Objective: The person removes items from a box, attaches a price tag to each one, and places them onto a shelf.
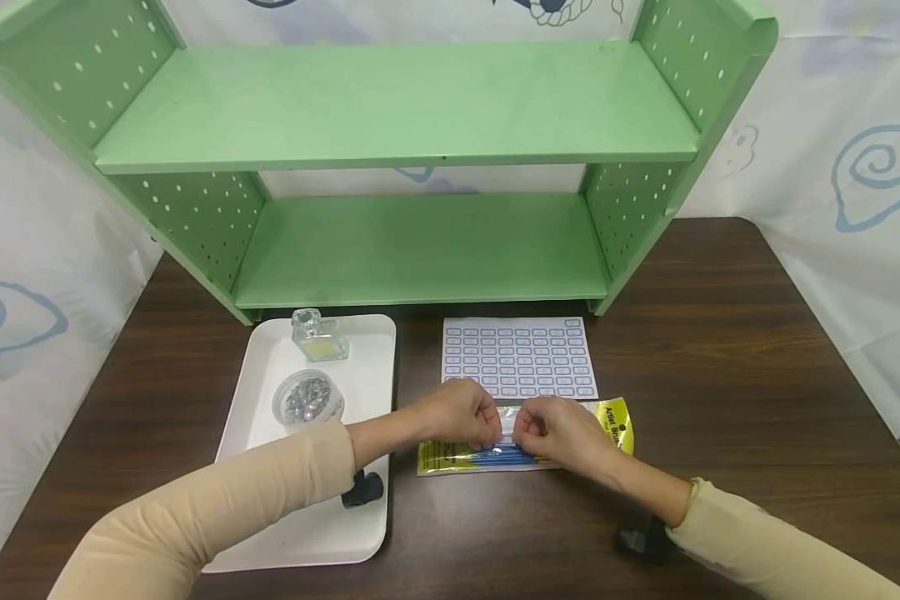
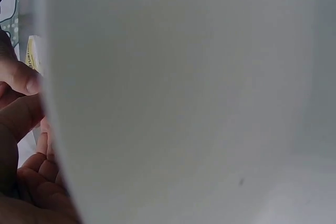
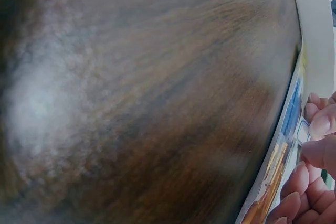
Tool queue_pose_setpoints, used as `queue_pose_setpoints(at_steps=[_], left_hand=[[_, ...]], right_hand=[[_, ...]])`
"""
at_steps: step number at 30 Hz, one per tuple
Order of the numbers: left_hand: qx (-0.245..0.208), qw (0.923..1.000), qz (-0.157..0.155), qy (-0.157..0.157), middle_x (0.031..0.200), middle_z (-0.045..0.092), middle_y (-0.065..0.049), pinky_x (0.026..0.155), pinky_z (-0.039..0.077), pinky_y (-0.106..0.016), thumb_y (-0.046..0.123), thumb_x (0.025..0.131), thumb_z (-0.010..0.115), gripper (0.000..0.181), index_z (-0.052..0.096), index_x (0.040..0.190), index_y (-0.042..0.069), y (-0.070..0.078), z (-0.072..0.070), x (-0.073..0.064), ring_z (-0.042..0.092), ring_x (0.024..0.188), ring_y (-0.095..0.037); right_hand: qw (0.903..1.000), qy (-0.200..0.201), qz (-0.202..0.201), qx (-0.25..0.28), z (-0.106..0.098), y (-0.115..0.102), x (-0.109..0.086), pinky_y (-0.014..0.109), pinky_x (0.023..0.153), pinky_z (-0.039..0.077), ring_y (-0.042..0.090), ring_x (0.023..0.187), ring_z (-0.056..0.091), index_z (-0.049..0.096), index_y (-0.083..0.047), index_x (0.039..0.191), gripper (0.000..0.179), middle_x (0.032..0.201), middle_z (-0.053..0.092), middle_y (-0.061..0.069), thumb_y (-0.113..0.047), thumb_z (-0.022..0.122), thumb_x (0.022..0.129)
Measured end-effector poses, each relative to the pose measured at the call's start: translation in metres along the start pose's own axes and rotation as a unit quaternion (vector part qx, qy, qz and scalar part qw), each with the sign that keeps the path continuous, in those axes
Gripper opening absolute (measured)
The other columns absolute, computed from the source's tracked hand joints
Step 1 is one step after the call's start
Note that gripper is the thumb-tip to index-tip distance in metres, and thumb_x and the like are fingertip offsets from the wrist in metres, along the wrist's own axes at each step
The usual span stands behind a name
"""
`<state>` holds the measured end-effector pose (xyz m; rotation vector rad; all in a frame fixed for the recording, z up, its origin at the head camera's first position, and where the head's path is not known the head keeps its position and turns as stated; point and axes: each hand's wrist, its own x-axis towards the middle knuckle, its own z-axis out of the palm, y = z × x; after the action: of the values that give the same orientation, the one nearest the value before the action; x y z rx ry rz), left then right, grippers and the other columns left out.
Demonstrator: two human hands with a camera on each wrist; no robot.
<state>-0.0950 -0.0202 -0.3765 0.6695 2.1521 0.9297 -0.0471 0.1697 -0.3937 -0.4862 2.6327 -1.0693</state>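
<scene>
A yellow-edged clear packet of artist brushes (image 1: 444, 458) lies flat on the table, blue and orange handles showing through it. Over its middle, my left hand (image 1: 461, 412) and right hand (image 1: 564, 432) meet almost fingertip to fingertip. Both pinch a small white label sticker with a blue border (image 3: 303, 131), seen between the fingertips in the right wrist view. Just behind the packet is a sheet of label stickers (image 1: 519, 358); its top row shows a single label at the right end. The white tray fills most of the left wrist view.
On the left stands a white tray (image 1: 270, 533) holding a glass bottle (image 1: 321, 337), a round clear tub of silvery pieces (image 1: 307, 398) and white space under my left forearm. A green two-tier shelf (image 1: 412, 250) stands behind. Dark wooden table (image 1: 720, 358) extends to the right.
</scene>
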Motion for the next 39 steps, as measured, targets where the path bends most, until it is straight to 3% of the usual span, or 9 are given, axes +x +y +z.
queue_pose_setpoints(at_steps=[13,23,29,34,37,39], left_hand=[[0.031,0.9995,0.005,0.004,0.061,0.065,0.002,0.051,0.044,-0.017,0.009,0.081,0.07,0.006,0.071,0.075,0.008,0.0,-0.005,-0.002,0.057,0.056,-0.007],[0.062,0.9941,0.012,0.088,0.058,0.062,0.007,0.053,0.042,-0.019,0.017,0.081,0.071,0.007,0.072,0.075,0.013,0.005,-0.026,-0.012,0.052,0.055,-0.005],[0.009,0.9903,0.019,0.138,0.07,0.069,0.001,0.057,0.049,-0.021,0.014,0.083,0.07,0.006,0.072,0.084,0.009,0.012,-0.049,-0.028,0.061,0.062,-0.011],[-0.051,0.9748,0.019,0.217,0.082,0.071,-0.005,0.061,0.054,-0.025,0.015,0.087,0.067,0.013,0.069,0.095,0.005,0.017,-0.08,-0.058,0.067,0.071,-0.015],[-0.065,0.9559,0.012,0.286,0.085,0.071,-0.002,0.06,0.051,-0.021,0.021,0.088,0.066,0.018,0.068,0.1,0.007,0.014,-0.1,-0.081,0.067,0.074,-0.011],[-0.07,0.937,0.016,0.342,0.084,0.071,0.004,0.061,0.05,-0.019,0.024,0.089,0.066,0.021,0.067,0.102,0.007,0.009,-0.112,-0.097,0.066,0.075,-0.009]], right_hand=[[1.0,-0.006,0.001,-0.007,0.002,0.001,0.002,0.017,0.046,0.033,0.002,0.053,0.044,0.061,-0.015,0.07,0.013,0.058,0.051,-0.01,-0.009,0.068,0.08],[0.9997,0.002,0.002,-0.026,0.004,0.002,0.002,0.017,0.046,0.032,0.002,0.053,0.043,0.061,-0.017,0.07,0.014,0.058,0.049,-0.011,-0.013,0.069,0.08],[0.9994,0.003,-0.007,-0.034,0.004,0.002,0.003,0.017,0.046,0.032,0.001,0.054,0.043,0.06,-0.018,0.07,0.014,0.059,0.049,-0.011,-0.013,0.069,0.08],[0.9984,0.005,-0.016,-0.053,0.004,0.001,0.004,0.017,0.046,0.031,0.0,0.054,0.041,0.059,-0.018,0.068,0.015,0.059,0.049,-0.012,-0.013,0.069,0.078],[0.9983,0.004,-0.017,-0.056,0.003,0.001,0.005,0.017,0.046,0.03,0.001,0.053,0.041,0.059,-0.018,0.068,0.015,0.058,0.048,-0.012,-0.012,0.069,0.078],[0.9983,0.002,-0.017,-0.055,0.003,0.001,0.005,0.017,0.046,0.03,0.001,0.053,0.041,0.059,-0.018,0.068,0.015,0.058,0.048,-0.012,-0.012,0.069,0.078]])
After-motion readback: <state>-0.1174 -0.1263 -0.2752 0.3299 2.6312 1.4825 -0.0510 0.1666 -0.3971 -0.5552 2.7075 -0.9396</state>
